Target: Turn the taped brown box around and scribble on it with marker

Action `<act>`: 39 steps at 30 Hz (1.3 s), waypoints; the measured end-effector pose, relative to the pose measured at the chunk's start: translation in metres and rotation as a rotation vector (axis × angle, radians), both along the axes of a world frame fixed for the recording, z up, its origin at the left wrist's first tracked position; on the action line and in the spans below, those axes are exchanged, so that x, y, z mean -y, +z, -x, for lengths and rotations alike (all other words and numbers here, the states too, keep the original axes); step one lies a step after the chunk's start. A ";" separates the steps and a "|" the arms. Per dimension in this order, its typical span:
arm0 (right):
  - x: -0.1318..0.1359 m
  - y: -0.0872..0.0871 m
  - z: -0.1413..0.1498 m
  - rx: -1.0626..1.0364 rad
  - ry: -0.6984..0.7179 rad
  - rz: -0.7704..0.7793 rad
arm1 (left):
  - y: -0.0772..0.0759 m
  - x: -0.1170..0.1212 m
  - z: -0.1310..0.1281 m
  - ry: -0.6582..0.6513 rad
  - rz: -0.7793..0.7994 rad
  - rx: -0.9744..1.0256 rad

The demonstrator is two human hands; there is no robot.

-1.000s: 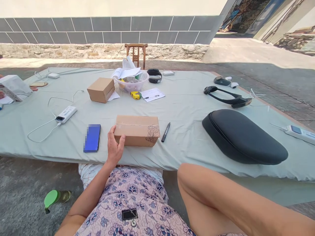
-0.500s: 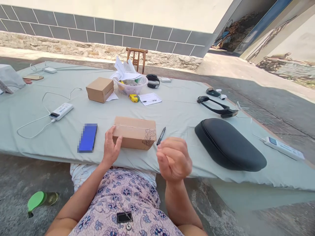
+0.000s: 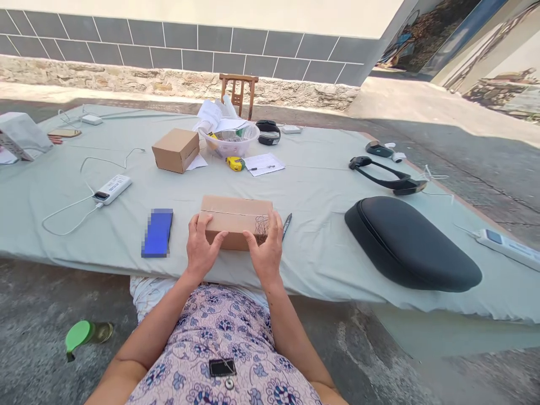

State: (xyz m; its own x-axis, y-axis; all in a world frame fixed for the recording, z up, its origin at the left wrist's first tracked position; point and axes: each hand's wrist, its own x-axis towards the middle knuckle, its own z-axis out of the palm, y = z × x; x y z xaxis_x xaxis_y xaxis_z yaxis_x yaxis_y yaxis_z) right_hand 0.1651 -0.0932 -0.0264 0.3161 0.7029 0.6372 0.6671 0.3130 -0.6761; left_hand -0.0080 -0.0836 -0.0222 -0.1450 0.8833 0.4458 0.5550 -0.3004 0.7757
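Left hand (image 3: 201, 250) and right hand (image 3: 264, 247) clasp a cardboard box (image 3: 232, 216) on the counter (image 3: 320, 236).
Both grips are closed on the box, the left at its left end and the right at its right end, with fingers spread across its near side. The box lies flat close to the counter's near edge, a thin cord running lengthwise over its top. A black marker pen (image 3: 287, 226) lies just beside its right end; a pixelated blue phone (image 3: 157, 233) lies just left of the left hand.
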 end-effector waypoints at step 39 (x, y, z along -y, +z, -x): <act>0.011 0.030 -0.033 -0.088 0.035 -0.223 | -0.040 -0.018 0.023 -0.137 0.243 0.294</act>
State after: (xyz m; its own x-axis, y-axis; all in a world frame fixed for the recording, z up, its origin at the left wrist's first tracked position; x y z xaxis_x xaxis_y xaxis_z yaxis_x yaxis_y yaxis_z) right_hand 0.1979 -0.1042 0.0036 0.3547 0.5598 0.7489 0.5947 0.4829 -0.6427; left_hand -0.0313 -0.0653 -0.0625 -0.1089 0.9778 0.1788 0.2664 -0.1446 0.9530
